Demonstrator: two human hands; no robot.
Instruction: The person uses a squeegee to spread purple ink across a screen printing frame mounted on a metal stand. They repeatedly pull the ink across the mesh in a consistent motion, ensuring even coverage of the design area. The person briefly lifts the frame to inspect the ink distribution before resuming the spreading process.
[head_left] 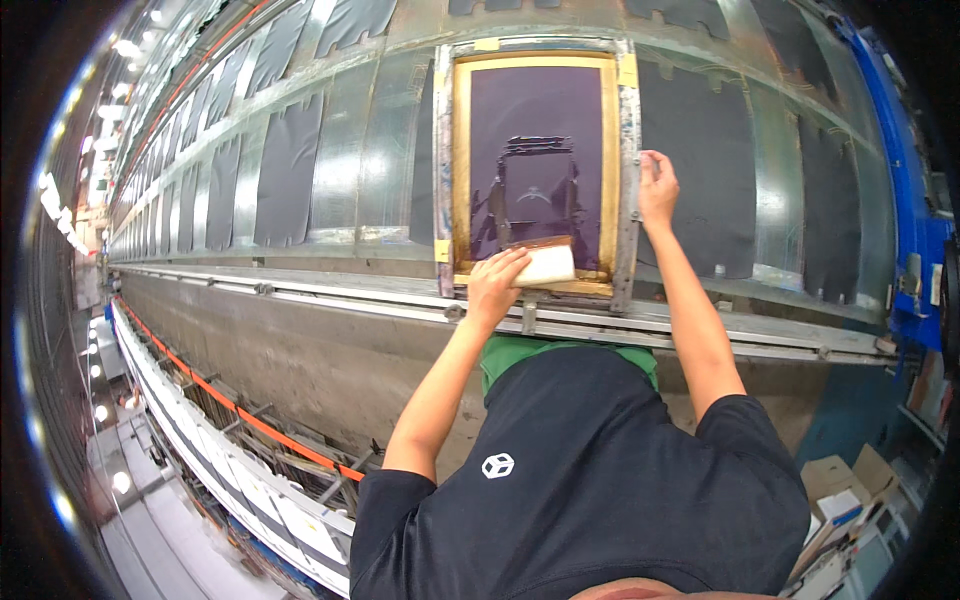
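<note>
Scraper (pixel 548 266) is clasped by the left hand (pixel 492 288) over the screen (pixel 520 105); whether the right hand (pixel 659 192), beside the frame (pixel 627 180), pinches anything I cannot tell.

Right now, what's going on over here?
A person's left hand holds a pale block-like tool at the near end of a framed purple screen. The right hand is at the frame's right side. Dark streaks mark the screen, and dark cloth-like pieces lie along the long table.
</note>
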